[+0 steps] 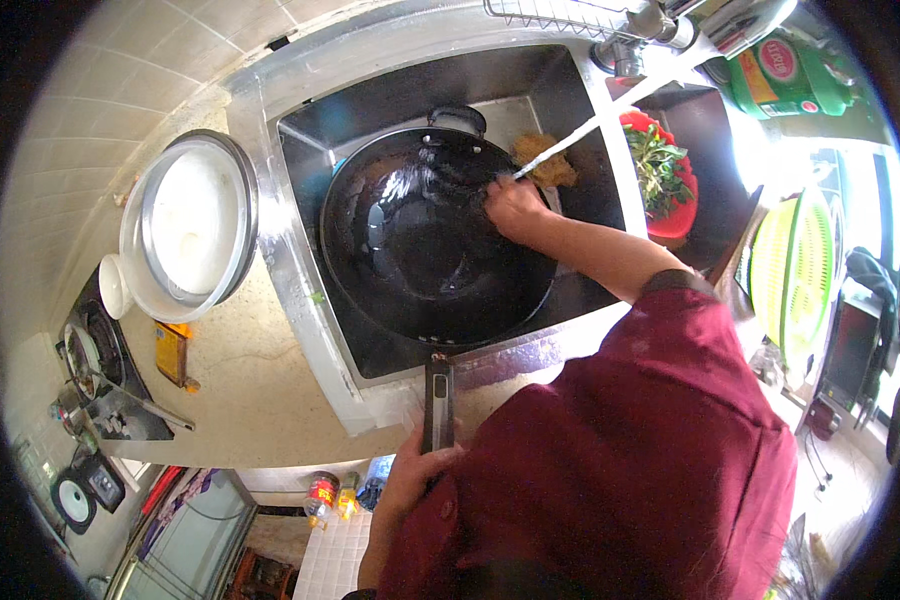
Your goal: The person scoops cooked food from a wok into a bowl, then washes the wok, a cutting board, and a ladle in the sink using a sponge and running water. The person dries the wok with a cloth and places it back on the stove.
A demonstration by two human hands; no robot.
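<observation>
A black wok [435,247] sits tilted in a dark sink basin [596,172], its inside wet and shiny. My left hand [424,461] is wrapped around the wok's long black handle [439,397] at the front edge of the counter. My right hand [514,206] reaches into the wok at its right inner wall, fingers bunched together. Whether those fingers hold anything is hidden. A white stream of water [592,127] runs from the faucet [750,26] down to the right hand. Behind the wok's right rim lies a brown scrubbing pad [544,159].
A second basin at right holds a red colander [686,206] with leafy greens [654,169]. Stacked bowls [195,225] and a yellow packet [171,354] stand on the left counter. A green jug [787,79] and a green plastic basket [791,270] are at right.
</observation>
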